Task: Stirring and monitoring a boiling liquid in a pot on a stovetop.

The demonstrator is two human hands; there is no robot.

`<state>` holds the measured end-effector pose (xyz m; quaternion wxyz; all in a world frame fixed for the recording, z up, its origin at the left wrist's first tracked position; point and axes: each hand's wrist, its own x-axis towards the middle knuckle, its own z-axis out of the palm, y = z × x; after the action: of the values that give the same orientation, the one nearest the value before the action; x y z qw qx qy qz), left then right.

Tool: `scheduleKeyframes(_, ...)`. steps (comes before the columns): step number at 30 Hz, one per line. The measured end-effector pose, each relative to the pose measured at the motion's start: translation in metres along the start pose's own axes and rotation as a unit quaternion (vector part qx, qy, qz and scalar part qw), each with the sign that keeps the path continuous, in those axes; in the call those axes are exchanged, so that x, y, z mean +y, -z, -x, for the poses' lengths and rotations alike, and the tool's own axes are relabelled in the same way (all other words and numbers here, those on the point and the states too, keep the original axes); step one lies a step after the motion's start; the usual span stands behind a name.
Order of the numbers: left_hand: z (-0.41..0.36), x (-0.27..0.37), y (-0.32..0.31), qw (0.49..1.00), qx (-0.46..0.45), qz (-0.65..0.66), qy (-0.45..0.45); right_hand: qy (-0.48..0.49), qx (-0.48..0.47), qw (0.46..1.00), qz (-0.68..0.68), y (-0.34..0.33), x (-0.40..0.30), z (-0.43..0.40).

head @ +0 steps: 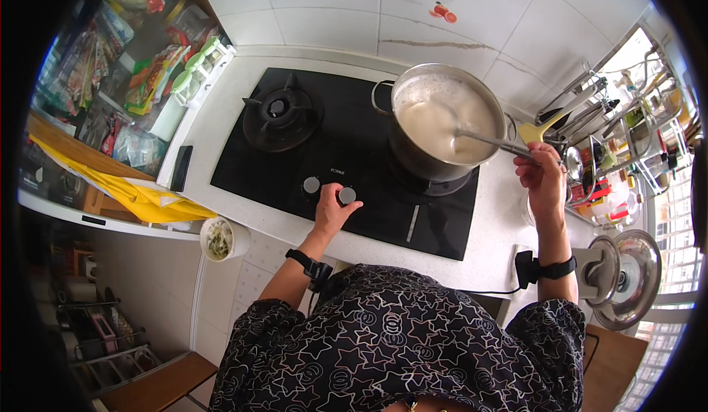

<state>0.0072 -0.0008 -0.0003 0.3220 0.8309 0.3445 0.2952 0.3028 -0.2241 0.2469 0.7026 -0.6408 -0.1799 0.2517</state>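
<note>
My left hand (332,210) grips the right control knob (347,195) of a black glass gas hob (354,130) between thumb and fingers. A second knob (311,184) sits just left of it. In my right hand (545,180) is the handle of a metal ladle (487,138); its bowl end dips into a deep stainless-steel pot (437,166). Pale, cloudy liquid (420,119) with foam at the far side fills much of the pot. The pot stands on the right burner, mostly hiding it. Any flame is hidden from view.
The left burner (276,111) bears no pot. At right, a wire rack (636,124) holds utensils and bottles, with a yellow-ended spatula (536,130) near my right hand. Metal lids (630,279) stand by my right wrist. A white bin (235,240) hangs at the counter's front left.
</note>
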Motion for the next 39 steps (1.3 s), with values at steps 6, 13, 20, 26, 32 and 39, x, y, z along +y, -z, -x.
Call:
scheduleKeyframes(6,0.003,-0.003,0.003,0.997,-0.017,0.075,0.010,0.117,0.005,0.993,-0.021,-0.002,-0.022,0.009)
scheduleKeyframes(13,0.002,-0.001,0.007,0.994,-0.044,0.094,0.019,0.322,-0.018,0.945,0.059,-0.013,-0.031,0.010)
scheduleKeyframes(20,0.000,-0.005,0.009,0.994,-0.054,0.100,0.004,0.480,-0.133,0.765,0.408,-0.018,-0.012,-0.015)
scheduleKeyframes(26,-0.002,-0.002,0.012,0.992,-0.074,0.101,0.020,0.435,-0.179,0.750,0.465,-0.017,0.011,-0.030)
scheduleKeyframes(32,-0.003,-0.002,0.014,0.990,-0.091,0.105,0.034,0.371,-0.155,0.806,0.435,-0.028,0.024,-0.045)
scheduleKeyframes(39,-0.004,0.001,0.014,0.988,-0.095,0.115,0.037,0.319,-0.161,0.845,0.397,-0.047,0.024,-0.046)
